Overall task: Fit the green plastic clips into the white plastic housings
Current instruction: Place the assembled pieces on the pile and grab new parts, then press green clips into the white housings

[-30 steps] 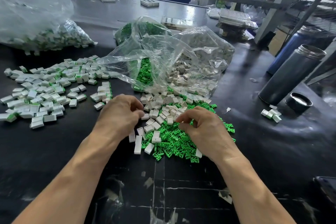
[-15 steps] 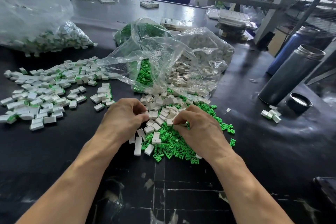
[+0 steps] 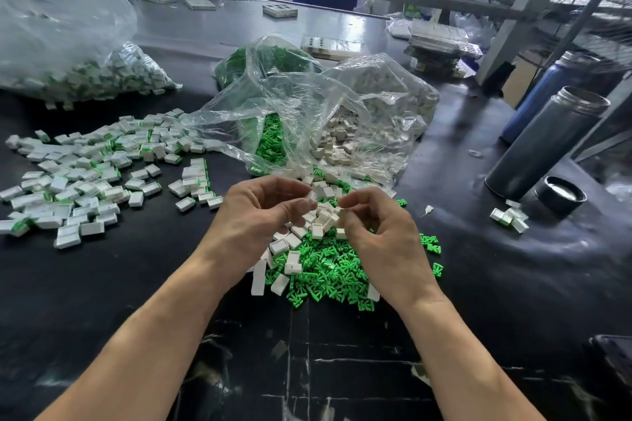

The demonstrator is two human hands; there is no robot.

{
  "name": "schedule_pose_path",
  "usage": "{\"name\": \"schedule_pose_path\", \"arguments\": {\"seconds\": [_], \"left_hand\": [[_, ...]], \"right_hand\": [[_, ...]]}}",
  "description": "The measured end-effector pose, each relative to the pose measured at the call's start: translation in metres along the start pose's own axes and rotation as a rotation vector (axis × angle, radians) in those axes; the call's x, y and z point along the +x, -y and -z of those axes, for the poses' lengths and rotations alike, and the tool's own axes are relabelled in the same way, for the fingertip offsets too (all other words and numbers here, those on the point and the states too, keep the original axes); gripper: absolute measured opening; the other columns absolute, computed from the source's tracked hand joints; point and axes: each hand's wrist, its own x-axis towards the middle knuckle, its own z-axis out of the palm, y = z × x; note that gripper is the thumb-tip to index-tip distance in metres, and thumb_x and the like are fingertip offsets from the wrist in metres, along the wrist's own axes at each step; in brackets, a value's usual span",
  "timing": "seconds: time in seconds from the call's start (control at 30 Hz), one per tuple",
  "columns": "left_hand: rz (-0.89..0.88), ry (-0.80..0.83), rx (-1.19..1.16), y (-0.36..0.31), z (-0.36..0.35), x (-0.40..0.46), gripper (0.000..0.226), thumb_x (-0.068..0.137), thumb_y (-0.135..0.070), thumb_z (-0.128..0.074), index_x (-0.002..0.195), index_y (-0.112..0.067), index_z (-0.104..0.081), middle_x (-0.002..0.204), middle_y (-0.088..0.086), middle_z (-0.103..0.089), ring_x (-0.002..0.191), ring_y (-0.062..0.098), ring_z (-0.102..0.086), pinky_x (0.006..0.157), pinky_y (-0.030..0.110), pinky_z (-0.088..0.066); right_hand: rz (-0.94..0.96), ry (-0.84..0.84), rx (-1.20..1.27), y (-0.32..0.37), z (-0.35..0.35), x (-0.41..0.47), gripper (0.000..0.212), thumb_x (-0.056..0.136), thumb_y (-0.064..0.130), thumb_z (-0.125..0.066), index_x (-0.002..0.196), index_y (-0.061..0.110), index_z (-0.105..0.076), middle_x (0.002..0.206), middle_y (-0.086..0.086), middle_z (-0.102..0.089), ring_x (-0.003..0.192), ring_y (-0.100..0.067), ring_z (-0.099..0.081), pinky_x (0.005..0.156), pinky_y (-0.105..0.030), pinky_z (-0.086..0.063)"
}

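Observation:
My left hand [image 3: 260, 215] is raised above the pile and pinches a white housing [image 3: 312, 195] between thumb and fingertips. Close to its right, my right hand [image 3: 379, 236] has its fingers curled, with thumb and forefinger pinched on a small part that they hide. Under both hands lie loose white housings [image 3: 318, 229] and a spread of green clips [image 3: 328, 270] on the black table [image 3: 478, 284]. A wide heap of assembled white-and-green pieces [image 3: 85, 167] lies to the left.
Open clear bags of green clips [image 3: 270, 143] and white housings [image 3: 345, 133] sit just behind my hands. A bag of assembled pieces [image 3: 102, 75] lies far left. Two metal flasks [image 3: 547, 143], a black lid [image 3: 561, 195] and a few pieces [image 3: 509, 217] stand at right.
Both hands have lifted off the pile and come closer together. The left hand now holds a white housing up in its fingertips, and the right hand's fingers have closed into a pinch.

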Motion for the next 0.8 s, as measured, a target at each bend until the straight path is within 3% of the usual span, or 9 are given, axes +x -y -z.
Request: {"name": "schedule_pose_path", "arguments": {"seconds": [0.07, 0.2, 0.3, 0.47, 0.6, 0.8], "left_hand": [[-0.014, 0.019, -0.028, 0.0, -0.003, -0.001, 0.017, 0.085, -0.012, -0.076, 0.102, -0.011, -0.074, 0.092, 0.008, -0.079, 0.065, 0.007, -0.065, 0.058, 0.017, -0.05], [-0.048, 0.025, -0.011, 0.002, -0.007, -0.002, 0.021, 0.082, -0.011, -0.079, 0.103, -0.011, -0.075, 0.086, 0.001, -0.076, 0.07, 0.007, -0.063, 0.065, 0.021, -0.053], [-0.075, 0.03, 0.041, 0.003, -0.01, -0.004, 0.019, 0.085, -0.01, -0.079, 0.102, -0.016, -0.075, 0.091, 0.004, -0.077, 0.076, 0.008, -0.066, 0.07, 0.022, -0.056], [-0.1, 0.036, 0.132, 0.006, -0.015, -0.005, 0.019, 0.087, -0.012, -0.079, 0.101, -0.024, -0.077, 0.083, -0.008, -0.075, 0.076, 0.003, -0.067, 0.069, 0.017, -0.054], [-0.095, 0.018, 0.112, 0.005, -0.017, -0.004, 0.017, 0.084, -0.018, -0.081, 0.101, -0.02, -0.078, 0.087, 0.008, -0.074, 0.076, 0.011, -0.065, 0.072, 0.026, -0.055], [-0.084, 0.037, 0.017, 0.006, -0.018, -0.004, 0.019, 0.085, -0.011, -0.079, 0.103, -0.008, -0.073, 0.083, 0.007, -0.078, 0.075, 0.017, -0.075, 0.068, 0.022, -0.059]], "right_hand": [[-0.035, -0.04, 0.092, 0.001, 0.0, 0.001, 0.016, 0.097, 0.021, -0.07, 0.096, 0.037, -0.071, 0.084, 0.005, -0.072, 0.072, -0.008, -0.066, 0.061, -0.023, -0.053], [-0.103, -0.022, 0.264, 0.004, 0.001, 0.001, 0.011, 0.097, 0.016, -0.071, 0.098, 0.026, -0.076, 0.073, 0.008, -0.07, 0.057, 0.0, -0.059, 0.051, -0.015, -0.045], [-0.121, -0.004, 0.296, 0.005, 0.002, 0.001, 0.012, 0.095, 0.013, -0.074, 0.101, 0.022, -0.077, 0.071, 0.009, -0.071, 0.053, -0.004, -0.058, 0.049, -0.02, -0.047], [-0.08, 0.023, 0.353, 0.006, 0.002, 0.0, 0.01, 0.095, 0.016, -0.075, 0.104, 0.018, -0.078, 0.07, 0.0, -0.069, 0.053, -0.012, -0.055, 0.051, -0.024, -0.047], [-0.055, 0.027, 0.471, 0.006, -0.001, 0.0, 0.013, 0.092, 0.022, -0.073, 0.094, 0.011, -0.079, 0.072, -0.009, -0.069, 0.054, -0.014, -0.053, 0.045, -0.025, -0.044], [-0.069, -0.023, 0.523, 0.005, -0.004, 0.001, 0.013, 0.089, 0.018, -0.074, 0.095, 0.007, -0.078, 0.07, -0.007, -0.07, 0.051, -0.013, -0.053, 0.041, -0.025, -0.042]]}}
